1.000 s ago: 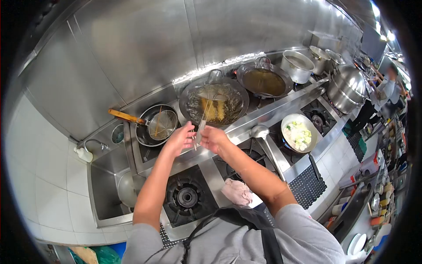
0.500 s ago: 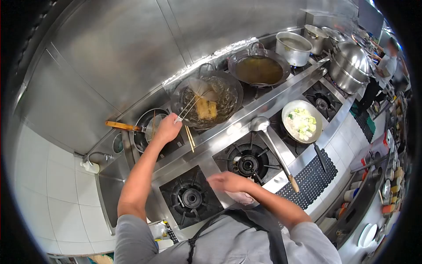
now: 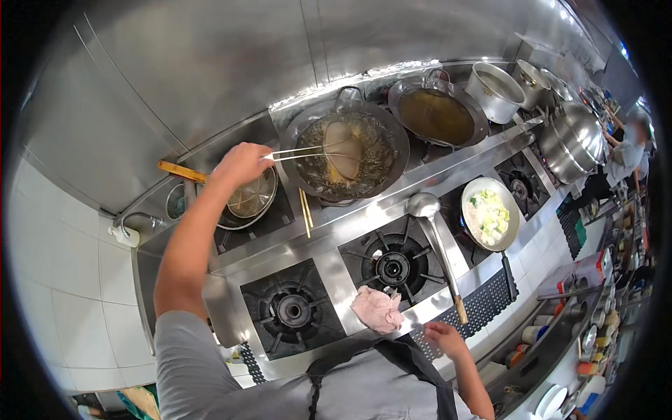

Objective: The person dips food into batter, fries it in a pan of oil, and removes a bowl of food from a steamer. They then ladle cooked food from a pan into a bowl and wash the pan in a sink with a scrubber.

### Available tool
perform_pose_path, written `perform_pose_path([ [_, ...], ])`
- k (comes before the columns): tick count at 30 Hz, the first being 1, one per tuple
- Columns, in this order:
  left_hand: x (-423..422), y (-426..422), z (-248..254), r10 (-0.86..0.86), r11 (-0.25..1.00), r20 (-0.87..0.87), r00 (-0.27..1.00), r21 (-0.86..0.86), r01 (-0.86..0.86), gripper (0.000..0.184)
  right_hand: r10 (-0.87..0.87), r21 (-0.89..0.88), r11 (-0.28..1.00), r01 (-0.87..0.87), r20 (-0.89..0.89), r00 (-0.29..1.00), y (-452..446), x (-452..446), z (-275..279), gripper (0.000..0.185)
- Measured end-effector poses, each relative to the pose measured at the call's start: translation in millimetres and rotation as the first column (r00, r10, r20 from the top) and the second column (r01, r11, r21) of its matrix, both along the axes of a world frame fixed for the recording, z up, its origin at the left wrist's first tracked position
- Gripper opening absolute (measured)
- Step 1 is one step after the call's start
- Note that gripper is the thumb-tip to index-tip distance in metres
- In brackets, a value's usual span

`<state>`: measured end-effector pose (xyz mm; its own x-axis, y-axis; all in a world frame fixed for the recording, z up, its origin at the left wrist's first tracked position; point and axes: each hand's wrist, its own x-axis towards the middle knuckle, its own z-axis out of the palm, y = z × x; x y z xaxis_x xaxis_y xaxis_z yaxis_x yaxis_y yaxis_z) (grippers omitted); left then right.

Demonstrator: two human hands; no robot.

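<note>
My left hand [image 3: 241, 168] is closed around the handle of a mesh skimmer [image 3: 341, 150]. The skimmer's head lies over bubbling oil in a wok [image 3: 302, 136], covering much of the golden frying food, which shows at its edges. Low on the right, my right hand [image 3: 446, 340] hangs by the stove's front edge with its fingers loosely apart and nothing visible in them. A pink cloth [image 3: 378, 309] lies to its left on the stove edge. Just above this hand is the wooden handle end of a long steel ladle [image 3: 423, 205].
A frying pan [image 3: 514, 224] holds leafy pieces and something white. Chopsticks [image 3: 306, 212] rest beside the wok. A pot [image 3: 260, 217] with a strainer sits left; a second oil wok [image 3: 437, 119] and a steamer [image 3: 570, 143] stand right. Another person [image 3: 626, 154] is far right.
The skimmer has turned more level and covers more of the frying food. My right hand has moved right and down, away from the pink cloth. The camera view has shifted.
</note>
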<state>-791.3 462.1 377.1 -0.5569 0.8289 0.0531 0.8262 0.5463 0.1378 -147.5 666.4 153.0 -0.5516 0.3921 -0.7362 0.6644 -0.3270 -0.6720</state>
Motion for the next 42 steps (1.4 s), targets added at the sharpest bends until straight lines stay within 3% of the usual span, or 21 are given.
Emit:
perform_pose_path([
  [4, -26.6, -13.0, 3.5, 0.078, 0.994, -0.113, 0.990, -0.069, -0.086, 0.029, -0.033, -0.153, 0.988, 0.031, -0.011, 0.999, 7.0, 26.1, -28.8, 0.030],
  [7, -49.0, -20.7, -0.9, 0.092, 0.991, -0.191, 0.977, -0.077, -0.109, 0.028, -0.022, -0.082, 0.996, 0.027, 0.056, 0.998, -8.1, 4.1, 11.4, 0.031],
  [12, -84.7, -30.5, -11.1, 0.115, 0.988, -0.304, 0.946, -0.063, -0.140, 0.032, 0.030, -0.032, 0.999, -0.026, 0.142, 0.989, -16.3, -5.6, 20.2, 0.034],
  [18, -129.4, -37.3, -40.3, 0.180, 0.981, -0.278, 0.944, -0.016, -0.192, 0.036, 0.067, 0.093, 0.992, -0.090, 0.228, 0.971, -18.8, 1.2, 28.0, 0.039],
  [19, -136.2, -37.7, -46.3, 0.193, 0.980, -0.263, 0.945, -0.004, -0.201, 0.036, 0.183, 0.188, 0.958, -0.214, 0.169, 0.969, -14.7, 14.3, 19.0, 0.041],
  [23, -158.5, -35.2, -66.5, 0.221, 0.975, -0.211, 0.952, 0.024, -0.221, 0.037, 0.022, 0.086, 0.995, -0.048, 0.279, 0.960, -16.0, 21.6, 18.2, 0.038],
  [26, -168.7, -30.4, -81.1, 0.226, 0.974, -0.188, 0.956, 0.067, -0.217, 0.034, -0.001, 0.027, 1.000, -0.008, 0.344, 0.939, -13.4, 31.7, 11.9, 0.036],
  [27, -171.6, -28.9, -83.9, 0.227, 0.974, -0.189, 0.955, 0.068, -0.218, 0.033, 0.054, 0.052, 0.996, -0.077, 0.349, 0.935, -10.2, 37.1, 8.4, 0.037],
  [31, -183.2, -28.7, -99.9, 0.272, 0.958, -0.208, 0.940, 0.144, -0.246, 0.027, 0.032, -0.080, 0.997, -0.009, 0.298, 0.954, 4.7, 66.2, -25.3, 0.033],
  [33, -189.9, -30.5, -111.5, 0.297, 0.947, -0.268, 0.917, 0.209, -0.245, 0.025, 0.055, 0.014, 0.998, -0.062, 0.311, 0.949, 5.1, 65.5, -24.0, 0.033],
  [37, -191.0, -32.4, -126.3, 0.384, 0.897, -0.221, 0.897, 0.320, -0.305, 0.022, 0.194, 0.146, 0.957, -0.252, 0.324, 0.926, -0.7, 52.3, 0.2, 0.033],
  [42, -204.9, -37.5, -142.1, 0.436, 0.860, -0.220, 0.873, 0.388, -0.332, 0.022, 0.047, 0.102, 0.991, -0.092, 0.376, 0.925, -18.5, 52.1, 5.9, 0.034],
])
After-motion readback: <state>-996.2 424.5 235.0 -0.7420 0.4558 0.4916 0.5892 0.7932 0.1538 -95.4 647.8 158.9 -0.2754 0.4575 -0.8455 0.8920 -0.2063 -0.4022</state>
